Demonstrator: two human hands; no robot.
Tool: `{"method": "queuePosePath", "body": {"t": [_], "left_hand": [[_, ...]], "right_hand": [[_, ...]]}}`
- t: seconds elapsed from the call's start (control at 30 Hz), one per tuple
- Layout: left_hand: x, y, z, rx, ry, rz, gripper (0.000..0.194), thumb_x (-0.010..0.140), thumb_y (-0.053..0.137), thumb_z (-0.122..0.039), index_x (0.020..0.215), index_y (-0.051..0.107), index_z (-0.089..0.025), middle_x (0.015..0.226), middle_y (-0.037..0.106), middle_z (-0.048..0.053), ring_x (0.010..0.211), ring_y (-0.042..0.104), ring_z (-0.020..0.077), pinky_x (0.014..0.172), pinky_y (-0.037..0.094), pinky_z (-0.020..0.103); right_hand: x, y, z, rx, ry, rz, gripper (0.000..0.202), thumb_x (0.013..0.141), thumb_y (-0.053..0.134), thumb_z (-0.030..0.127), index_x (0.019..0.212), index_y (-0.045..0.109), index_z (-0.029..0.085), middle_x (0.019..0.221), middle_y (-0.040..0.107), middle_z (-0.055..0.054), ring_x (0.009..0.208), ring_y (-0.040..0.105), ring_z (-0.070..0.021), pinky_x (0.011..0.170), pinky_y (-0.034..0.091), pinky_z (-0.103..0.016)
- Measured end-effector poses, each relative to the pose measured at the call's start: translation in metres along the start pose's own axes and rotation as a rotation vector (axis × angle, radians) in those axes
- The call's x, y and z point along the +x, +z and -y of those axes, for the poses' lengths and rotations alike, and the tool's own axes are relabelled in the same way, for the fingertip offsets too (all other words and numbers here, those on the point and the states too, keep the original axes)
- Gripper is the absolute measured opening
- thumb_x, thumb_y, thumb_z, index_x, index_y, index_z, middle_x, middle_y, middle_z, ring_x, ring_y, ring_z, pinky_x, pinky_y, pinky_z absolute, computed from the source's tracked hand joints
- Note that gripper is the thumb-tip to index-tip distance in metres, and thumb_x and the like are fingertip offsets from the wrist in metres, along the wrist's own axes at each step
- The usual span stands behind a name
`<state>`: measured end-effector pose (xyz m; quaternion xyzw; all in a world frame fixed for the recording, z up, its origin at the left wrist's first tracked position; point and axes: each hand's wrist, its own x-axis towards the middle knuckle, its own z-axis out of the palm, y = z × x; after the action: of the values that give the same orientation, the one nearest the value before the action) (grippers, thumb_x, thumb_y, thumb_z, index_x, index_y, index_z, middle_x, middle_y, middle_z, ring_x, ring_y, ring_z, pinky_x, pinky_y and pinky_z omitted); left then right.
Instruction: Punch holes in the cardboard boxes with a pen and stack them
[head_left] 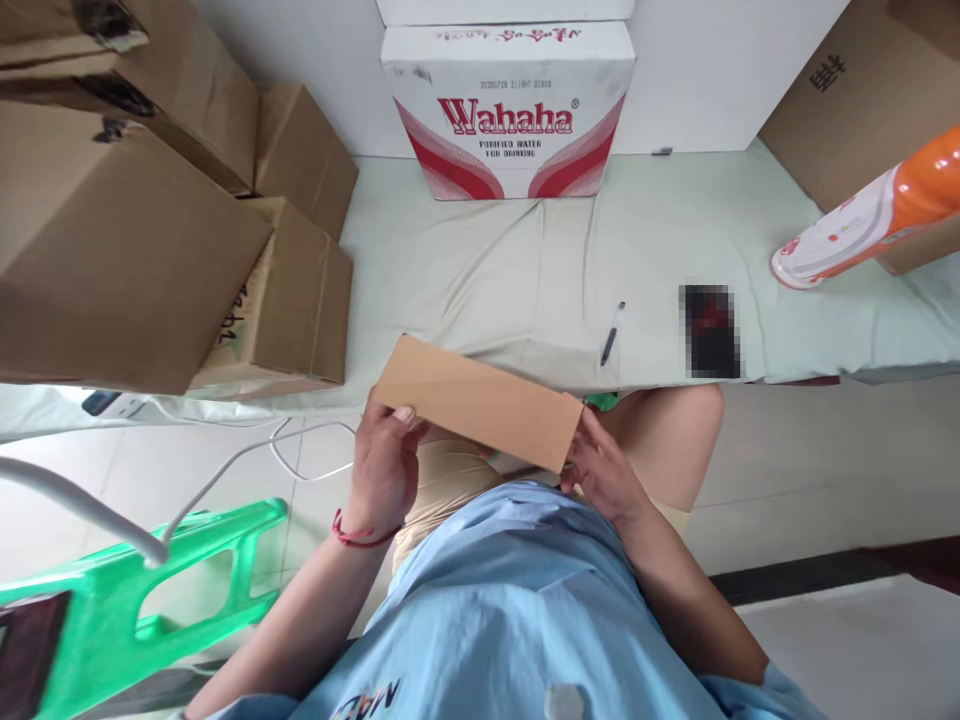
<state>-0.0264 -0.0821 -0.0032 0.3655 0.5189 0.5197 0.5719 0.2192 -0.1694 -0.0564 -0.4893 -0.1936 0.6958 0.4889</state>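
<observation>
A plain brown cardboard box (480, 402), long and narrow, is held over my lap, tilted down toward the right. My left hand (386, 450) grips its left end, the thumb on the near edge and the other fingers out of sight beneath. At the right end, my right hand (604, 465) has its fingers closed around the corner and short side. The box's underside is hidden from me. On the cloth-covered bed edge beyond it lies a pen (613, 334), apart from both hands.
A white and red Wahaha water carton (517, 120) stands at the back. Brown cartons (300, 300) are stacked at left. A blurred-out dark item (710, 332) and an orange-and-white bottle-like container (862, 225) are at right. A green stool (255, 540) and white cable (240, 455) are lower left.
</observation>
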Motion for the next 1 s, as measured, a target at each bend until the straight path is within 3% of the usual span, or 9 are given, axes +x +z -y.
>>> {"method": "queuePosePath", "body": {"t": [0.1,0.27,0.4,0.53,0.6,0.7,0.87,1.0], "left_hand": [[-0.013,-0.008,0.007,-0.013,0.015,0.089,0.045,0.076,0.086,-0.045,0.115,0.073,-0.026,0.122,0.075,0.006,0.124,0.067,0.0302,0.105,0.058,0.041],[-0.023,-0.016,0.014,0.092,-0.041,0.226,0.055,0.078,0.085,-0.040,0.128,0.072,-0.023,0.126,0.076,0.009,0.130,0.067,0.0345,0.106,0.058,0.043],[-0.021,-0.016,0.012,0.160,-0.046,0.356,0.047,0.080,0.085,-0.036,0.124,0.077,-0.022,0.128,0.076,0.011,0.129,0.067,0.0360,0.104,0.057,0.041],[-0.021,-0.011,0.012,0.053,-0.116,0.410,0.055,0.087,0.077,-0.064,0.120,0.079,-0.020,0.124,0.077,0.014,0.125,0.068,0.0380,0.102,0.057,0.044],[-0.022,-0.009,0.014,0.059,-0.148,0.387,0.062,0.092,0.070,-0.074,0.122,0.078,-0.020,0.122,0.077,0.014,0.118,0.070,0.0349,0.093,0.058,0.040],[-0.025,-0.005,0.015,0.111,-0.175,0.385,0.054,0.091,0.079,-0.067,0.121,0.076,-0.022,0.125,0.077,0.012,0.112,0.071,0.0302,0.088,0.058,0.035],[-0.031,-0.004,0.017,0.051,-0.196,0.500,0.048,0.085,0.093,-0.041,0.127,0.074,-0.025,0.150,0.068,0.012,0.130,0.070,0.0311,0.107,0.059,0.039],[-0.032,-0.007,0.025,0.019,-0.158,0.493,0.050,0.082,0.095,-0.031,0.127,0.074,-0.026,0.158,0.063,0.013,0.145,0.063,0.0327,0.119,0.055,0.043]], "right_hand": [[-0.006,-0.004,-0.002,0.035,-0.088,-0.086,0.082,0.089,0.072,0.062,0.163,0.049,0.036,0.124,0.075,-0.006,0.082,0.072,-0.0206,0.053,0.058,-0.030],[-0.013,-0.013,0.003,-0.080,-0.246,-0.265,0.089,0.090,0.071,0.073,0.167,0.045,0.035,0.161,0.061,-0.011,0.105,0.077,-0.0270,0.068,0.063,-0.035],[-0.017,-0.030,0.014,-0.172,-0.366,-0.319,0.085,0.093,0.069,0.073,0.164,0.050,0.032,0.169,0.054,-0.012,0.143,0.065,-0.0337,0.100,0.065,-0.047],[-0.022,-0.041,0.025,-0.258,-0.440,-0.343,0.077,0.098,0.061,0.074,0.161,0.055,0.030,0.167,0.057,-0.010,0.156,0.055,-0.0325,0.120,0.054,-0.052],[-0.024,-0.041,0.027,-0.242,-0.454,-0.361,0.072,0.101,0.057,0.073,0.158,0.058,0.029,0.166,0.058,-0.010,0.154,0.057,-0.0324,0.121,0.054,-0.052],[-0.026,-0.036,0.029,-0.206,-0.450,-0.350,0.067,0.104,0.054,0.069,0.158,0.058,0.029,0.165,0.059,-0.011,0.153,0.057,-0.0328,0.120,0.054,-0.055],[-0.036,-0.031,0.037,-0.301,-0.442,-0.306,0.073,0.108,0.042,0.069,0.169,0.043,0.030,0.164,0.059,-0.012,0.154,0.056,-0.0319,0.118,0.055,-0.056],[-0.045,-0.040,0.052,-0.364,-0.437,-0.226,0.077,0.098,0.061,0.074,0.160,0.055,0.028,0.154,0.067,-0.014,0.142,0.066,-0.0368,0.112,0.060,-0.055]]}}
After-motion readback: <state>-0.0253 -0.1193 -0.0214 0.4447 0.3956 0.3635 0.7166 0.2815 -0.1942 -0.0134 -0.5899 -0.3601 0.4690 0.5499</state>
